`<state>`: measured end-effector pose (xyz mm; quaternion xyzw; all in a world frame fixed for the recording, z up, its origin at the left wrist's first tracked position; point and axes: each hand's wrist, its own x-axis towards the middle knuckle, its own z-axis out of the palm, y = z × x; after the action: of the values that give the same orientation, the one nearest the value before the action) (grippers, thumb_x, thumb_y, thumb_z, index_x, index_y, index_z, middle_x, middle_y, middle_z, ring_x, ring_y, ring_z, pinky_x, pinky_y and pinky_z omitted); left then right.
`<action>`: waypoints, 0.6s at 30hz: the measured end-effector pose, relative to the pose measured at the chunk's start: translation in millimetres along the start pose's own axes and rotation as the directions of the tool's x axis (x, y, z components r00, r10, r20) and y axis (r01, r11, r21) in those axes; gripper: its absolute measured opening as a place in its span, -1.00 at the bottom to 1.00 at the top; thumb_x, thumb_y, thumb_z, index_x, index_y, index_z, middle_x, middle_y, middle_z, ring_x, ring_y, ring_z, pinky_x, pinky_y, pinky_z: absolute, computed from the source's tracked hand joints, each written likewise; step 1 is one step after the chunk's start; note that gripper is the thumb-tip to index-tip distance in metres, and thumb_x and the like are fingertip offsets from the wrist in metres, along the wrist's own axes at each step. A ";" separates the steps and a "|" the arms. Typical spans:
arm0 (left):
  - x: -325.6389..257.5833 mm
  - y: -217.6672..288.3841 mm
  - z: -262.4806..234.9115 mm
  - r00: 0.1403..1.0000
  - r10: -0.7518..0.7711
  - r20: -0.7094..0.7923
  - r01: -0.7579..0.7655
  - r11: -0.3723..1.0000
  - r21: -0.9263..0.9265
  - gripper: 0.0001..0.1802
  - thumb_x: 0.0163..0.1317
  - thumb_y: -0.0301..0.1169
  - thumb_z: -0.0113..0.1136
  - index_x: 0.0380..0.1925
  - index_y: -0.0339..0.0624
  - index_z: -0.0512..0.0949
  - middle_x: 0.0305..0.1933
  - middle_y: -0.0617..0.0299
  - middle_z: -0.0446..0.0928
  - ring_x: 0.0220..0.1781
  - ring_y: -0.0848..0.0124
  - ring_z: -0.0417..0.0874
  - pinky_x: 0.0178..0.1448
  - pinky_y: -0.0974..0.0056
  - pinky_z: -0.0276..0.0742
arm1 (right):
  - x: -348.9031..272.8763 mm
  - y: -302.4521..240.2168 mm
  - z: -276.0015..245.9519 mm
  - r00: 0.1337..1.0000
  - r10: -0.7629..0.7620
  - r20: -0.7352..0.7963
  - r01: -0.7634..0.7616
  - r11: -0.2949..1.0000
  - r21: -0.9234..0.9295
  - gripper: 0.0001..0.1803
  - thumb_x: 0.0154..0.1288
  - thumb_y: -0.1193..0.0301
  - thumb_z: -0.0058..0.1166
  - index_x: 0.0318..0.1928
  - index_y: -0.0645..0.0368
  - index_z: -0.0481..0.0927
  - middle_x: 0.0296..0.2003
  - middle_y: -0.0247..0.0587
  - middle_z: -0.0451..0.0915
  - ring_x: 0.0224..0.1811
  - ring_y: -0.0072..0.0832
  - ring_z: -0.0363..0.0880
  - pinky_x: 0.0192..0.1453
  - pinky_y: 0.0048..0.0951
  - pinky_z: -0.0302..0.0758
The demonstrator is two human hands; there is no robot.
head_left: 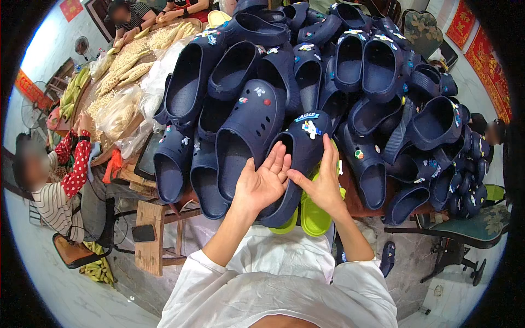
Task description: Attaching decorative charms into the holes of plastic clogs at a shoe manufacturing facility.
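My left hand [263,177] is palm up in front of the pile, fingers stretched and slightly curved, with nothing visible on the palm. Facing it, my right hand [324,183] has its thumb and fingers spread; whether its fingers touch the shoe behind is unclear. Behind and between both hands stands a navy clog [307,131], toe pointing away, with a blue-and-white charm and a white figure charm on it. Lime green clogs [315,216] lie under my right hand, partly covered. Left of my hands lies another navy clog [254,112] with small charms.
Many navy clogs [377,65] are heaped across the table [355,192]. At left, a wooden bench [149,246] bears a dark phone [144,233]. Several people sit around a round tray of corn [123,65]. An office chair [465,227] stands at right.
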<state>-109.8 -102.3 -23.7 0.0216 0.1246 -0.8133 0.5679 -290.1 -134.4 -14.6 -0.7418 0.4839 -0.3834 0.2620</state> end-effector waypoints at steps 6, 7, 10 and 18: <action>-48.9 -0.4 18.9 0.995 0.094 0.034 -0.097 0.825 0.556 -0.37 0.46 -0.03 -0.13 0.31 -0.29 0.36 0.14 -0.06 0.59 0.12 0.09 0.62 0.25 0.11 0.48 | -36.6 -12.1 -5.2 0.999 0.020 0.042 -0.021 0.999 0.033 0.32 0.01 0.02 0.48 0.49 0.35 -0.18 0.39 0.28 -0.02 0.49 0.15 -0.03 0.53 0.01 0.04; -60.2 3.5 13.2 0.971 0.224 0.089 -0.215 0.637 0.740 -0.40 0.46 -0.05 -0.13 0.26 -0.31 0.40 0.10 -0.03 0.60 0.07 0.14 0.64 0.18 0.15 0.51 | -45.3 -12.5 -5.0 0.998 0.041 0.052 -0.043 0.998 0.040 0.32 0.01 0.02 0.48 0.49 0.36 -0.17 0.38 0.28 -0.01 0.49 0.15 -0.02 0.53 0.01 0.04; -78.0 4.4 13.6 0.717 0.614 0.330 -0.343 -0.101 0.934 -0.62 0.41 -0.33 0.04 0.11 -0.34 0.49 -0.03 0.12 0.62 -0.06 0.38 0.63 0.06 0.32 0.50 | -66.8 -18.8 -6.9 0.996 0.063 0.068 -0.066 0.997 0.041 0.31 0.00 0.05 0.50 0.48 0.39 -0.15 0.34 0.24 0.04 0.43 0.10 0.08 0.50 -0.02 0.09; -46.3 41.2 -27.4 0.482 0.570 0.665 0.088 -0.787 0.611 -0.27 0.18 -0.49 0.25 0.38 -0.22 0.25 0.17 -0.04 0.40 0.14 0.14 0.50 0.14 0.14 0.48 | -102.0 -23.2 20.1 0.959 0.175 0.222 -0.249 0.896 0.368 0.38 0.03 0.16 0.52 0.49 0.29 -0.37 0.30 0.21 0.06 0.24 -0.07 0.32 0.18 -0.15 0.45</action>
<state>-58.0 -66.8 -49.4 0.6932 -0.5321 -0.0422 0.4843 -285.8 -31.3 -40.5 -0.6490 0.4493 -0.3714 0.4889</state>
